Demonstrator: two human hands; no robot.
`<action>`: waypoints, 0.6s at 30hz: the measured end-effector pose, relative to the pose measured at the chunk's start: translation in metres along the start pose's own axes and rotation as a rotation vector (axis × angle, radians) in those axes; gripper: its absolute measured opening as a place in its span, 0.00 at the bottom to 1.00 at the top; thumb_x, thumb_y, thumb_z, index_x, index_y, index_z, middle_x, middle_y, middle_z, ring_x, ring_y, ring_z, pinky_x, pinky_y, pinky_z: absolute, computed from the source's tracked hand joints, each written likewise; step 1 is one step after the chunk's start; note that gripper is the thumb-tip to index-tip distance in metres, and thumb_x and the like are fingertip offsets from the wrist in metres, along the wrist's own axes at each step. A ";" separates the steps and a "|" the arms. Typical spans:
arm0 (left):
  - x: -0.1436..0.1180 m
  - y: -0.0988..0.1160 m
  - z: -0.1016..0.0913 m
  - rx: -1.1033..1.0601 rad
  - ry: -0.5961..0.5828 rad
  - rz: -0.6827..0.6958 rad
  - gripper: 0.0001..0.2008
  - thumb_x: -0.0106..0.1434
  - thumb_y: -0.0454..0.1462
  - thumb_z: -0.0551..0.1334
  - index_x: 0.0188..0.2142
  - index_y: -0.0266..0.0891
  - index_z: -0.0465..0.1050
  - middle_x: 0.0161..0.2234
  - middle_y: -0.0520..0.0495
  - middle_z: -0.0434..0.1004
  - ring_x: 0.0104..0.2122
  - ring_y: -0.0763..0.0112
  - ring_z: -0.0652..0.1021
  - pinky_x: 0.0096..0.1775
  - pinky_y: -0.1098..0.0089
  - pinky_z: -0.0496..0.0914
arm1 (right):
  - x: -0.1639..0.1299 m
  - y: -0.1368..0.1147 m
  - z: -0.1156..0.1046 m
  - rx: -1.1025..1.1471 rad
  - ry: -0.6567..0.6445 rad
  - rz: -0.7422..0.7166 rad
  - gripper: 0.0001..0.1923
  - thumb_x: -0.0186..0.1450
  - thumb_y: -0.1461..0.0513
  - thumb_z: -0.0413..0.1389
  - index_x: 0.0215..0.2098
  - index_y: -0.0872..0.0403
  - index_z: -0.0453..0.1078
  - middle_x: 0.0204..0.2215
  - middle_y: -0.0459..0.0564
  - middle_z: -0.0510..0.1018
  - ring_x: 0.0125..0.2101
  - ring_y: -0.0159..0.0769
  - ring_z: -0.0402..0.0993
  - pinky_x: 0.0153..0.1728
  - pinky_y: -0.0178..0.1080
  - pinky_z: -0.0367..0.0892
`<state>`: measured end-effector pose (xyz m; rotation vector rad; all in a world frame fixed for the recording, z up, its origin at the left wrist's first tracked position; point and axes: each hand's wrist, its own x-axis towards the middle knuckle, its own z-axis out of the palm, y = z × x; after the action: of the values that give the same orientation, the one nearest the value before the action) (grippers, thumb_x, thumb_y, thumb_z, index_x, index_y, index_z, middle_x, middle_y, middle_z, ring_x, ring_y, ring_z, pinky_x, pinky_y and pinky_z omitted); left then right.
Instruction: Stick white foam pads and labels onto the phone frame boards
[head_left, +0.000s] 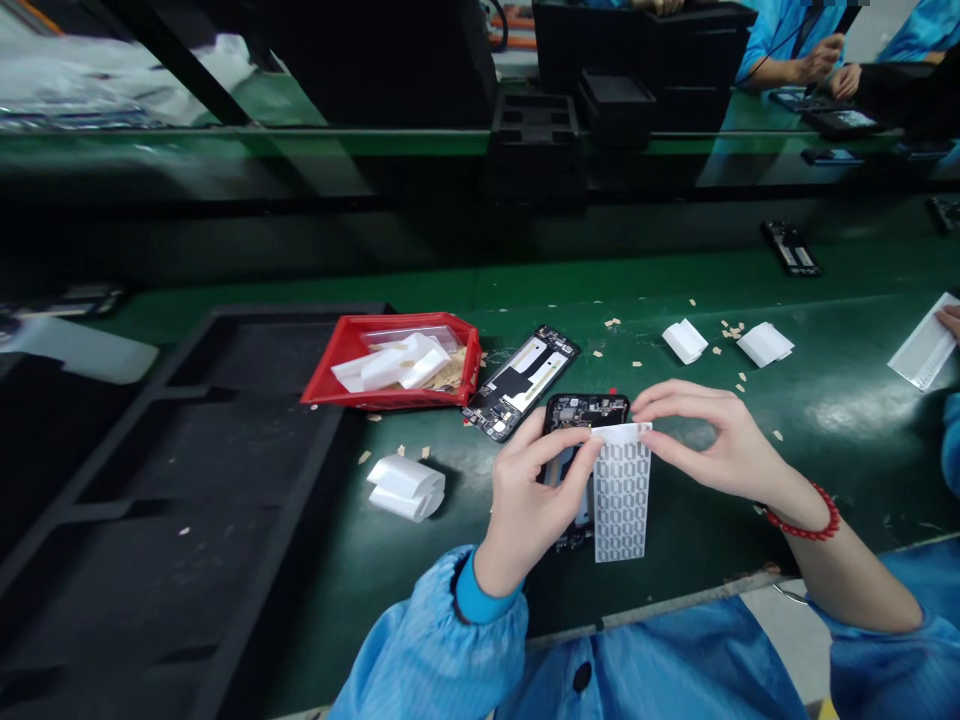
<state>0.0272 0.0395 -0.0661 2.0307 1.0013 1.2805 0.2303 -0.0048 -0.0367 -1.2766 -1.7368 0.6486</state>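
My left hand [536, 490] pinches the upper left corner of a white sheet of small grey stickers [621, 500]. At the sheet's upper right corner is my right hand [709, 440], thumb and forefinger close together at its edge. Beneath the sheet and my left hand lies an opened phone [585, 408], its circuit board showing at the top and much of it hidden. A second opened phone [523, 383] rests at an angle just beyond my left hand, touching the red bin.
A red bin [319, 378] holds crumpled paper and tan scraps. Black trays [187, 440] stand at left. Folded white papers [407, 487] and small tan bits are scattered on the green bench [480, 560]. Another phone [792, 248] lies farther back. At right a co-worker's hand [951, 320] holds a sheet.
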 end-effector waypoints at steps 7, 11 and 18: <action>-0.001 -0.001 0.002 -0.031 -0.053 0.000 0.04 0.62 0.32 0.66 0.32 0.39 0.81 0.30 0.48 0.79 0.26 0.72 0.78 0.28 0.73 0.74 | 0.002 0.007 -0.006 -0.233 -0.006 -0.152 0.05 0.69 0.64 0.58 0.36 0.52 0.77 0.42 0.53 0.81 0.41 0.40 0.80 0.44 0.44 0.77; -0.002 -0.002 0.003 -0.023 -0.047 -0.028 0.04 0.62 0.33 0.66 0.31 0.39 0.81 0.29 0.48 0.78 0.26 0.72 0.77 0.28 0.73 0.73 | 0.001 0.007 -0.006 -0.429 -0.064 -0.302 0.07 0.70 0.67 0.54 0.38 0.52 0.74 0.45 0.55 0.80 0.46 0.43 0.77 0.55 0.56 0.69; 0.000 -0.007 0.008 -0.039 -0.091 -0.227 0.06 0.61 0.36 0.66 0.31 0.39 0.82 0.30 0.47 0.80 0.27 0.70 0.77 0.31 0.69 0.73 | -0.007 -0.011 -0.011 -0.232 -0.074 -0.180 0.05 0.68 0.68 0.55 0.36 0.52 0.69 0.46 0.55 0.75 0.46 0.41 0.74 0.48 0.49 0.72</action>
<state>0.0325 0.0431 -0.0753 1.8672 1.1191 1.0713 0.2350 -0.0162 -0.0247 -1.2449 -2.0068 0.4035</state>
